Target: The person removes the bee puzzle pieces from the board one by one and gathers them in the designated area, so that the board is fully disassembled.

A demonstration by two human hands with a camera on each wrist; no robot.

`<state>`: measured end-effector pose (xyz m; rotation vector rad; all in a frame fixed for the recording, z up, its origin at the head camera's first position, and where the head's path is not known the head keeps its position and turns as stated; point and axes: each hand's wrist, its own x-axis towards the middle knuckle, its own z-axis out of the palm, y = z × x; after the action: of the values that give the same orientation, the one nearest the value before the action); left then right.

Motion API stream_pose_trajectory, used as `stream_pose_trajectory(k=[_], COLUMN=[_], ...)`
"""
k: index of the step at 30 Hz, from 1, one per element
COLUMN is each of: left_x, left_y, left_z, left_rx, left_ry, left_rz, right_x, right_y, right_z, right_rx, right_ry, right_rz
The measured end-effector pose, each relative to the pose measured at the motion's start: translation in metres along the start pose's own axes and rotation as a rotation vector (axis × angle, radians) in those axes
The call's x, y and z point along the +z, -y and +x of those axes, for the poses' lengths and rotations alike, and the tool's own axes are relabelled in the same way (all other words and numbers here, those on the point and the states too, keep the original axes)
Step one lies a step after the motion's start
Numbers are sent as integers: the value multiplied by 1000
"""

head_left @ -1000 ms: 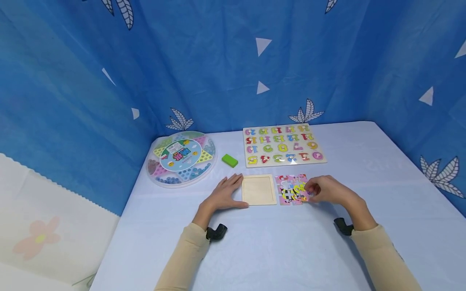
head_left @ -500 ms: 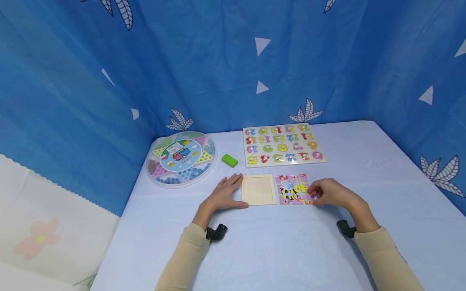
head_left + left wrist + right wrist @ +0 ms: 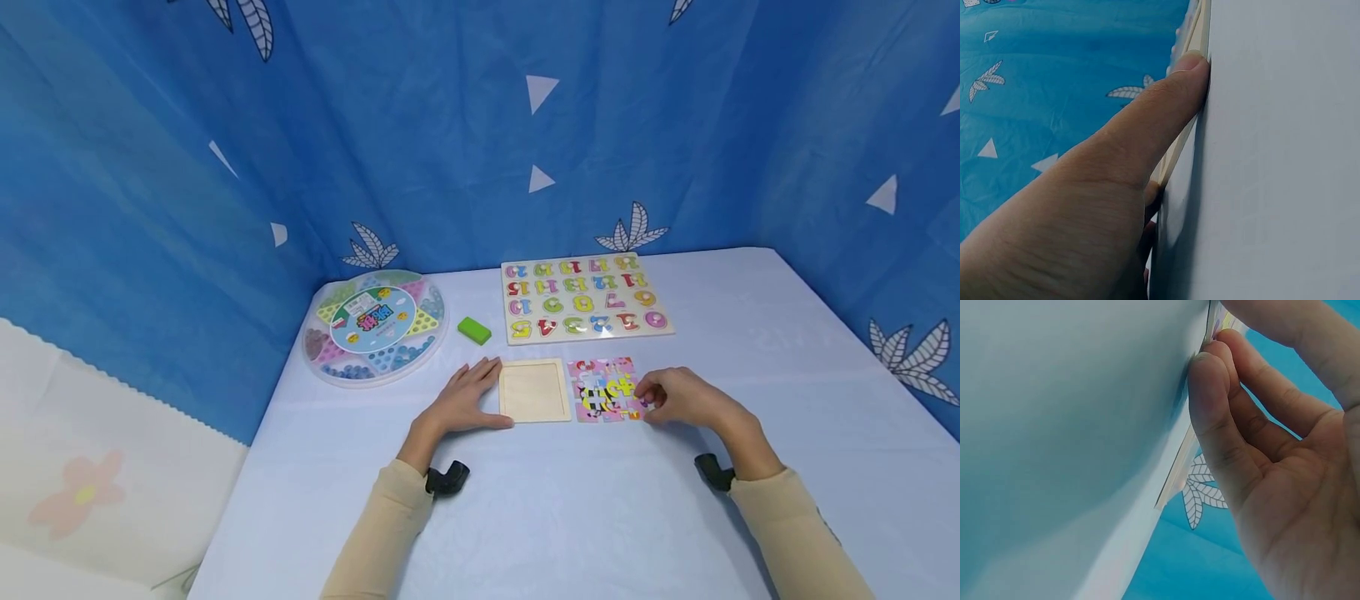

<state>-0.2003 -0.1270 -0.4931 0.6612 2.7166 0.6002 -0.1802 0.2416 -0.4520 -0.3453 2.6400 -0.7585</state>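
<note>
In the head view my left hand (image 3: 467, 398) rests on the table against the left side of a shallow square wooden tray (image 3: 534, 392). Its fingers are extended, the index finger near the upper corner and the thumb (image 3: 1188, 75) touching the lower edge. To the tray's right lies a pink bee jigsaw puzzle (image 3: 600, 390), its pieces laid together on the cloth. My right hand (image 3: 678, 396) is at the puzzle's right edge, with curled fingers (image 3: 1210, 394) and thumb pinching a jigsaw piece there. That piece is mostly hidden by the fingers.
A wooden number board (image 3: 587, 298) lies behind the puzzle. Left of it are a green block (image 3: 474, 330) and a round Chinese checkers case (image 3: 375, 327) with marbles. A blue curtain (image 3: 465, 125) stands behind the white-covered table (image 3: 555, 508).
My right hand has shifted slightly right and toward me, uncovering more of the puzzle's right side, then stayed almost still. My left hand and the tray have kept their place.
</note>
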Motion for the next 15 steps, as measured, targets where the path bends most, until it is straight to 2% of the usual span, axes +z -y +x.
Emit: stream_pose_trajectory(k=[15], left_x=[1], left_y=[-1], left_z=[0], left_rx=[2], left_ry=[4], left_rz=[-4], right_x=[-2], right_y=[2], right_z=[-4], right_rx=[12], right_ry=[-15], right_rz=[-3])
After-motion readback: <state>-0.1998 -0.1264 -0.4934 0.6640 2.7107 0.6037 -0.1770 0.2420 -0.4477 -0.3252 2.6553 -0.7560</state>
